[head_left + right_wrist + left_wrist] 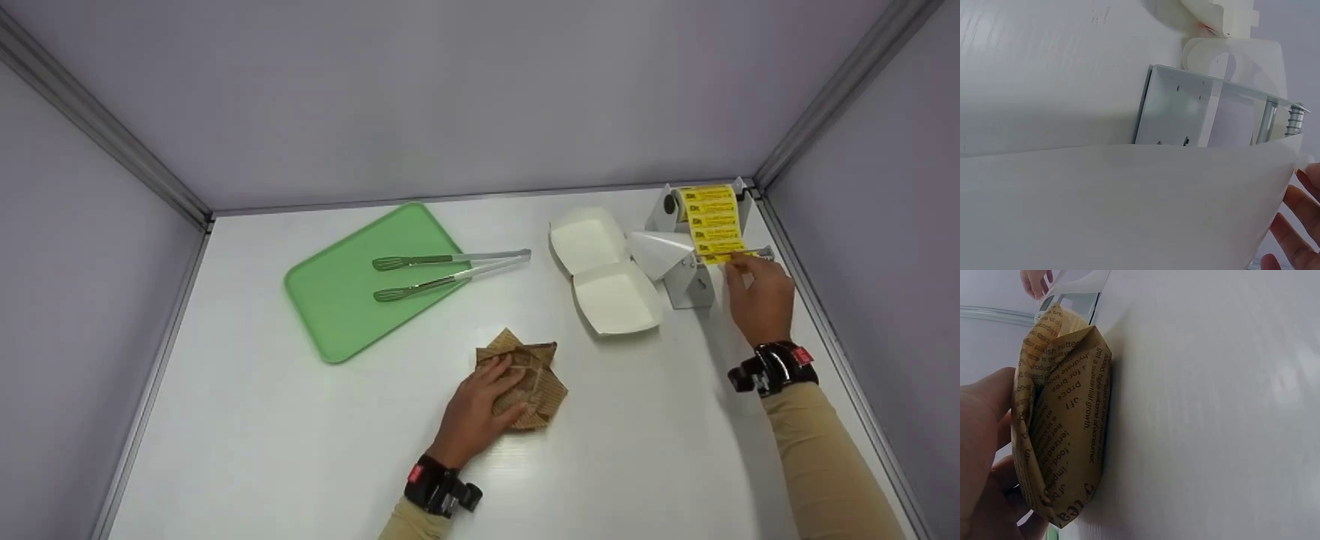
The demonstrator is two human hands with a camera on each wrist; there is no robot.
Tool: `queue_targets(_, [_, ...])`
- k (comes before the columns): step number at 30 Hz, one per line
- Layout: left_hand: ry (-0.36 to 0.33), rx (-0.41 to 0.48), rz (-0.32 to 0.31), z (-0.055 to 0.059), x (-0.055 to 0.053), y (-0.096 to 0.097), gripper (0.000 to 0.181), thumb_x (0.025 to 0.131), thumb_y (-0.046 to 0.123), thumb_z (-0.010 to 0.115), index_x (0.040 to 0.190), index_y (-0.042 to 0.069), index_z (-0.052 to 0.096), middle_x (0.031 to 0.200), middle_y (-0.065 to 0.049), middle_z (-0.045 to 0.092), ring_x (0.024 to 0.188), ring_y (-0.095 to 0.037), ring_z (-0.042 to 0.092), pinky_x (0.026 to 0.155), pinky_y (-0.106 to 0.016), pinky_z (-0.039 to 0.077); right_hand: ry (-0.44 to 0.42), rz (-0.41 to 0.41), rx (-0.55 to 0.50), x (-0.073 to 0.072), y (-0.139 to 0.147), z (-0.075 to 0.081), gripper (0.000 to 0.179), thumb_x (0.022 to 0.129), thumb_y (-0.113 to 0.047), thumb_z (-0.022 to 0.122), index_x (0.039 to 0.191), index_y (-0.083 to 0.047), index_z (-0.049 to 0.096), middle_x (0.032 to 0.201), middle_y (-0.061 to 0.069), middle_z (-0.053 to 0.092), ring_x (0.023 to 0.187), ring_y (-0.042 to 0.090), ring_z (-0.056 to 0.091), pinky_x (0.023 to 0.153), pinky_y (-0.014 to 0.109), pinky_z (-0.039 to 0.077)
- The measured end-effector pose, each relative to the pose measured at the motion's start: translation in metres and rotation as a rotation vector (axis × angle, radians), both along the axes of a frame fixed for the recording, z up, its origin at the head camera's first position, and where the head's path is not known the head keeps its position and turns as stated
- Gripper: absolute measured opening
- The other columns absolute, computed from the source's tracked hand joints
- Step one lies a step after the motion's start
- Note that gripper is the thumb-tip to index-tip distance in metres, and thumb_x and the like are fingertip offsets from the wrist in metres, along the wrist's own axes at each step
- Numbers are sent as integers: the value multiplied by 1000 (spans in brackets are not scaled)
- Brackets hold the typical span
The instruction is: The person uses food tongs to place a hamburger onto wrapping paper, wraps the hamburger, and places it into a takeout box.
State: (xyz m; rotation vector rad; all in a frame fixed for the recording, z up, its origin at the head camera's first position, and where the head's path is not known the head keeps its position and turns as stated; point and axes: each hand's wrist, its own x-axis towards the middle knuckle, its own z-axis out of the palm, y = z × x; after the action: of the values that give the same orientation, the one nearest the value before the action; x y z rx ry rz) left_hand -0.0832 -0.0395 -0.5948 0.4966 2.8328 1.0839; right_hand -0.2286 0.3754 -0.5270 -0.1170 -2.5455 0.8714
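My left hand (474, 412) rests with extended fingers on a folded brown paper package (551, 394) on the table. Up close in the left wrist view, the package (1072, 416) shows printed text, creased sides and a pointed corner. At the right, my right hand (765, 296) pinches the loose end of a yellow label strip (712, 217) between thumb and forefinger. That strip runs from a roll on a metal label dispenser (688, 289). In the right wrist view, fingers (1297, 208) touch the edge of a broad white sheet (1129, 208), which covers part of the dispenser (1174, 104).
An opened white clamshell box (619, 296) lies left of the dispenser, with a curled white strip (658, 253) between them. Tongs with whisk-like wire ends (442, 283) lie partly across a green tray (345, 300). Grey walls (480, 97) enclose the table's back and sides.
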Motion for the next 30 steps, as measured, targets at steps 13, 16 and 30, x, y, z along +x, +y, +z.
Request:
queue_targets(13, [14, 6, -5, 0, 0, -1, 57, 96, 49, 64, 146, 24, 56, 159, -3, 44, 150, -30, 38, 119, -55, 35, 37, -69, -214, 3, 12, 7, 30, 104, -16, 57, 117, 10, 65, 125, 24, 68, 106, 18, 68, 93, 18, 47])
queue_targets(16, [17, 9, -6, 0, 0, -1, 57, 96, 49, 64, 146, 24, 56, 159, -3, 44, 150, -30, 38, 119, -54, 35, 12, -107, -255, 5, 16, 9, 34, 105, -20, 55, 121, 9, 63, 131, 21, 67, 91, -8, 58, 81, 10, 40])
queue_targets(30, [20, 2, -5, -2, -1, 0, 57, 96, 49, 65, 146, 24, 56, 159, -3, 44, 150, -29, 39, 119, -54, 36, -86, -202, -567, 5, 35, 16, 17, 109, -32, 40, 110, -17, 46, 104, -8, 46, 90, -1, 67, 100, 27, 50])
